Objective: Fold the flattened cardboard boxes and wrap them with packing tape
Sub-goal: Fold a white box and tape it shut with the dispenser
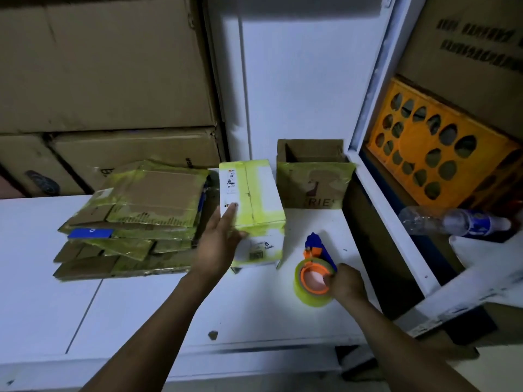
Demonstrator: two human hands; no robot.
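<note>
The left hand (pixel 218 239) lays its fingers (pixel 230 212) straight and close together along the left edge of the taped white box (pixel 254 205), with the thumb reaching across the box's near corner. The right hand (pixel 346 284) curls its fingers round the handle of the tape dispenser (pixel 314 251). Its roll of clear tape (pixel 312 281) sits just left of those knuckles, on the white table (pixel 141 306).

Just beyond the left fingertips the box stands upright on the table, between the two hands. Left of the left hand lies a stack of flattened cardboard boxes (pixel 135 210). Beyond the right hand stands an open brown box (pixel 311 179). Farther right are a plastic bottle (pixel 458 222) lying on its side and an orange crate (pixel 441 148).
</note>
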